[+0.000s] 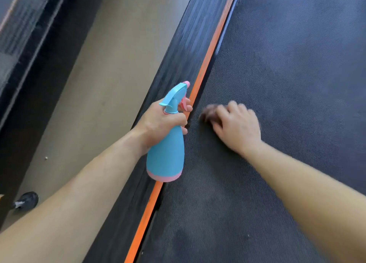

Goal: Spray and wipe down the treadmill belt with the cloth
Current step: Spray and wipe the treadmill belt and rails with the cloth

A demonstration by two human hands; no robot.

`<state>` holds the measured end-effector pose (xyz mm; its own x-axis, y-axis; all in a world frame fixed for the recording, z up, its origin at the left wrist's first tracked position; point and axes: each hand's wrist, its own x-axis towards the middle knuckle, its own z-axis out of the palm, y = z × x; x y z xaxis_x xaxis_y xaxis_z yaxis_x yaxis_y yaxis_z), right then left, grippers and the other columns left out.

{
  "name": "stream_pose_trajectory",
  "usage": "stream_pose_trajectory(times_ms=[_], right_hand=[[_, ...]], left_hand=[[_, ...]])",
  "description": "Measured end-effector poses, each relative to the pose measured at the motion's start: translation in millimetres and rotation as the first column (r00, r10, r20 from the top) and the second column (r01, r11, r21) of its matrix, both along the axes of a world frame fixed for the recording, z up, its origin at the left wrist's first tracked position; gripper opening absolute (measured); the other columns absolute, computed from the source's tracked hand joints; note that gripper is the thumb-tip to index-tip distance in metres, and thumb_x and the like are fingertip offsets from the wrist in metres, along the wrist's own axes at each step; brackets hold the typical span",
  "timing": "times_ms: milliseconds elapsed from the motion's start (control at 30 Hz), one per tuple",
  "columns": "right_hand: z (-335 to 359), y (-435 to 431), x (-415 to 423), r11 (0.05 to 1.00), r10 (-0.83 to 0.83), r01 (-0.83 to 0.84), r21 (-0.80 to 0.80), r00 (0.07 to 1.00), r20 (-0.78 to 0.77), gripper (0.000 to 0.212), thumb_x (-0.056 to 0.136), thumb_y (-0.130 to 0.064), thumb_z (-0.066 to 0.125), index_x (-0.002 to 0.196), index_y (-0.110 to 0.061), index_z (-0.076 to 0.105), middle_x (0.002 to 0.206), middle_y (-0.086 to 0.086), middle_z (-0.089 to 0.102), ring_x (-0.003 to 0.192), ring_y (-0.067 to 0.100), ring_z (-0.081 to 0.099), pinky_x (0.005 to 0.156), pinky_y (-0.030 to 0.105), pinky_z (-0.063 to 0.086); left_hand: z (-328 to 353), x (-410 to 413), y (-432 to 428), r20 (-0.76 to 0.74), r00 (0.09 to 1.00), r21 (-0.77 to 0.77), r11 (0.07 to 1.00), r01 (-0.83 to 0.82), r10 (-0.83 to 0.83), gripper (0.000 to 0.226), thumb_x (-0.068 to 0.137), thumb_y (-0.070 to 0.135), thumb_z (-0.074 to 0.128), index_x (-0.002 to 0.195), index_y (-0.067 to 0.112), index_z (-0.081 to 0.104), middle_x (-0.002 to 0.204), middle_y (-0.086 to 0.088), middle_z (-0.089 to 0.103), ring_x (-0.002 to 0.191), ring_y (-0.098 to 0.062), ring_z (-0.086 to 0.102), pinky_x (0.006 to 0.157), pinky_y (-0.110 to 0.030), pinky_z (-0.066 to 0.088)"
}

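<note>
curling round the neck of the blue spray bottle (165, 155), the left grip (160, 122) holds it roughly upright over the orange stripe (205, 64), nozzle pointing away. just right of the stripe, the right grip (237, 128) presses on the treadmill belt (287, 74), fingers curled over a dark, blurred cloth (208, 112). left of the stripe runs the ribbed side rail (184, 44).

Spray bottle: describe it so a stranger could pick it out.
Find the dark treadmill belt on the right and the orange stripe along its left edge. Over that stripe the left hand grips the spray bottle by its neck. Nothing else is pale blue with a pink base.
</note>
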<state>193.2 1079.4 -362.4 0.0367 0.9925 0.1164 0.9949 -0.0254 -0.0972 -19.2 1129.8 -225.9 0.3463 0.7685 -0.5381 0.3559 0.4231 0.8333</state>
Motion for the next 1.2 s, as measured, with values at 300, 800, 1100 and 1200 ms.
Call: stream_pose_trajectory(times_ms=[300, 800, 1100, 1200], right_hand=[[5, 33, -13, 0.992, -0.125, 0.125, -0.003, 0.992, -0.024, 0.034, 0.091, -0.048, 0.057, 0.109, -0.019, 0.059, 0.105, 0.014, 0.056, 0.092, 0.038, 0.055, 0.074, 0.047, 0.042], [6, -5, -54, 1.0, 0.003, -0.003, -0.007, 0.998, -0.059, 0.028, 0.086, -0.042, 0.061, 0.102, -0.02, 0.057, 0.1, 0.013, 0.056, 0.087, 0.037, 0.054, 0.069, 0.046, 0.041], [3, -15, -51, 0.961, 0.271, -0.273, -0.046, 0.962, -0.045, 0.031, 0.087, -0.044, 0.063, 0.106, -0.021, 0.054, 0.101, 0.012, 0.057, 0.087, 0.037, 0.058, 0.069, 0.045, 0.046], [7, 22, -46, 0.997, 0.051, -0.053, -0.053, 0.998, -0.047, 0.031, 0.091, -0.042, 0.062, 0.11, -0.018, 0.056, 0.103, 0.015, 0.057, 0.091, 0.039, 0.057, 0.072, 0.047, 0.045]], left_hand=[[-3, 6, 25, 0.005, 0.999, 0.017, 0.999, -0.046, 0.046, 0.039, 0.079, 0.004, 0.066, 0.114, 0.021, 0.069, 0.123, -0.005, 0.075, 0.069, -0.022, 0.07, 0.062, -0.024, 0.057], [-1, -5, 25, 0.024, 0.997, 0.012, 0.997, -0.075, 0.075, 0.038, 0.085, -0.004, 0.064, 0.115, 0.02, 0.067, 0.127, -0.011, 0.07, 0.076, -0.025, 0.064, 0.064, -0.024, 0.06], [12, -31, 0, -0.043, 0.996, 0.018, 0.997, -0.075, 0.076, 0.04, 0.089, -0.007, 0.062, 0.122, 0.016, 0.066, 0.13, -0.011, 0.069, 0.081, -0.018, 0.066, 0.065, -0.021, 0.058], [18, -43, -15, -0.047, 0.996, 0.016, 0.997, -0.079, 0.08, 0.044, 0.093, -0.011, 0.056, 0.124, 0.02, 0.065, 0.123, -0.01, 0.069, 0.083, -0.017, 0.064, 0.064, -0.021, 0.059]])
